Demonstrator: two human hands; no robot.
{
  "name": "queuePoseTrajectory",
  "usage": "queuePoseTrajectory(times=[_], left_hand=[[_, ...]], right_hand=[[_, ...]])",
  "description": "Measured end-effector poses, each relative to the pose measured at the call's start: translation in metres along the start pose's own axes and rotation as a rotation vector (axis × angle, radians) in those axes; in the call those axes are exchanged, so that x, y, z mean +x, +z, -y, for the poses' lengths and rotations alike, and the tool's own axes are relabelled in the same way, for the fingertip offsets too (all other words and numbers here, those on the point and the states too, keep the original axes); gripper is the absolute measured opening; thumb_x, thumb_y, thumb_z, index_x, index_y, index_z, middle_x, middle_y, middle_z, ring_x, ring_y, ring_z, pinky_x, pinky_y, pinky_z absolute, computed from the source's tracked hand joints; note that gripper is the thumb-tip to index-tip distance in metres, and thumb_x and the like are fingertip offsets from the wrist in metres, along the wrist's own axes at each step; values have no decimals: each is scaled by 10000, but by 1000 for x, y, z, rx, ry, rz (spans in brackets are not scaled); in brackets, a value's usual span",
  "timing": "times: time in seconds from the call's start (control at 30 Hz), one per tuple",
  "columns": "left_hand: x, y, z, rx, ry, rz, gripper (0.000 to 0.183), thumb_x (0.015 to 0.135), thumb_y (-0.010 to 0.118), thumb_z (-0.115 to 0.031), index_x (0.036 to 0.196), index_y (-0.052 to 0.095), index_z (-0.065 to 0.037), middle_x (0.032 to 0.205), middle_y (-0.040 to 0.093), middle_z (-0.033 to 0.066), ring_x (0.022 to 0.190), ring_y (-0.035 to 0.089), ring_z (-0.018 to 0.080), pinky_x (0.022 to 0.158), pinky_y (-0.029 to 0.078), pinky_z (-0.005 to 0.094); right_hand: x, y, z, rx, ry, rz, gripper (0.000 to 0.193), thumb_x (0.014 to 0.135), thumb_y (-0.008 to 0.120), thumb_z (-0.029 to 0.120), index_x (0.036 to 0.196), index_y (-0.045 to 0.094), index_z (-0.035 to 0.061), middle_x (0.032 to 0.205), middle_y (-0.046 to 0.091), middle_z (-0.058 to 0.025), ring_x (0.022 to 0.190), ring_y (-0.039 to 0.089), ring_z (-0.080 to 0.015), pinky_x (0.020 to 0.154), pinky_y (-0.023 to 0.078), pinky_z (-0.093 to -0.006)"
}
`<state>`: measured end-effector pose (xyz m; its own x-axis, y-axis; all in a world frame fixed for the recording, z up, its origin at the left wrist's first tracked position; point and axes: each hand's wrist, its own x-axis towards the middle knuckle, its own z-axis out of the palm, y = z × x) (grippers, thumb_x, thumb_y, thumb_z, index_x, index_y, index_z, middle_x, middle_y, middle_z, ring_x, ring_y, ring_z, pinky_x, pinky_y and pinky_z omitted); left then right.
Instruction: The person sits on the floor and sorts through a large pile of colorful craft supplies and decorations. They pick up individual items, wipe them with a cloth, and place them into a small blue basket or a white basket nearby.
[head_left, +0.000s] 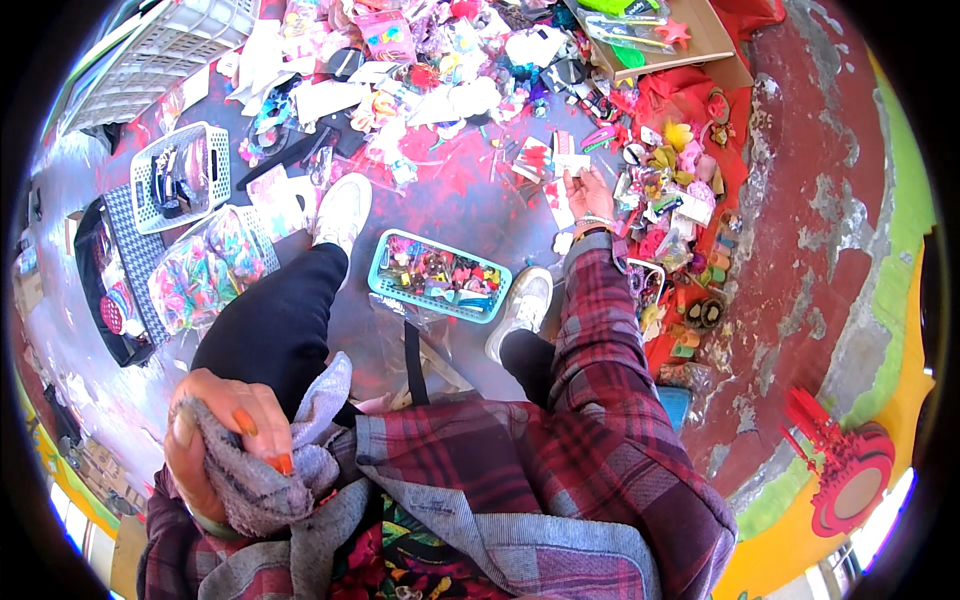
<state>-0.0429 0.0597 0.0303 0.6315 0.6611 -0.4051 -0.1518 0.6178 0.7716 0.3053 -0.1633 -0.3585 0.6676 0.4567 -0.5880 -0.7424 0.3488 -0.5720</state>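
Note:
My left hand (225, 430) is closed around a crumpled grey cloth (265, 475), held up close to my body at the lower left. On the right my arm reaches forward, and my right hand (588, 195) is low over the floor with its fingers stretched apart. Its fingertips are beside a small white card (570, 163), and I cannot tell whether they touch it. To that hand's right lies a heap of small hair accessories and trinkets (680, 180). Between my white shoes stands a light blue basket (374, 272) filled with small colourful pieces.
A white basket (222, 160) of dark items, a bag of colourful accessories (205, 270) and a black case (125, 345) stand at the left. Far ahead spreads a large mixed pile (440, 90). A cardboard box (715, 45) sits far right; a red stool-like object (850, 480) stands lower right.

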Motion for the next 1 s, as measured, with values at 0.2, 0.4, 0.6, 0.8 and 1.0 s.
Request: queuePoseTrajectory(times=[0.2, 0.4, 0.6, 0.8, 1.0], left_hand=[[-1, 1, 0, 12, 5, -32, 330, 857, 378, -276, 724, 428, 22, 519, 447, 95, 443, 415, 157, 397, 383, 234], [1, 4, 1, 22, 2, -54, 323, 856, 380, -271, 724, 428, 19, 513, 443, 93, 439, 413, 157, 394, 379, 234], [3, 7, 4, 21, -6, -77, 319, 854, 383, -262, 715, 430, 22, 514, 451, 104, 438, 418, 162, 395, 386, 236], [5, 8, 5, 32, 11, -55, 326, 854, 388, -266, 719, 431, 28, 513, 451, 106, 440, 421, 164, 395, 394, 235], [4, 6, 5, 13, 8, -40, 331, 853, 391, -271, 722, 429, 31, 516, 450, 104, 443, 422, 163, 388, 394, 235]], right_hand=[[-2, 4, -4, -57, 24, -25, 114, 795, 479, 57, 904, 477, 23, 790, 564, -81, 729, 567, -194, 748, 481, -349], [22, -12, -5, -562, 2, -378, 341, 684, 608, 239, 958, 525, 54, 852, 578, -121, 775, 570, -237, 648, 464, -320], [60, -9, -19, -1590, -183, -587, 502, 573, 651, 338, 958, 539, 35, 885, 595, -169, 811, 581, -287, 720, 443, -354], [59, 23, -29, -1780, -205, -647, 412, 594, 623, 307, 889, 548, 29, 832, 596, -190, 804, 574, -332, 695, 450, -380], [59, 1, -7, -1152, -185, -359, 164, 637, 616, 133, 753, 541, 45, 573, 550, -65, 480, 534, -168, 433, 408, -288]])
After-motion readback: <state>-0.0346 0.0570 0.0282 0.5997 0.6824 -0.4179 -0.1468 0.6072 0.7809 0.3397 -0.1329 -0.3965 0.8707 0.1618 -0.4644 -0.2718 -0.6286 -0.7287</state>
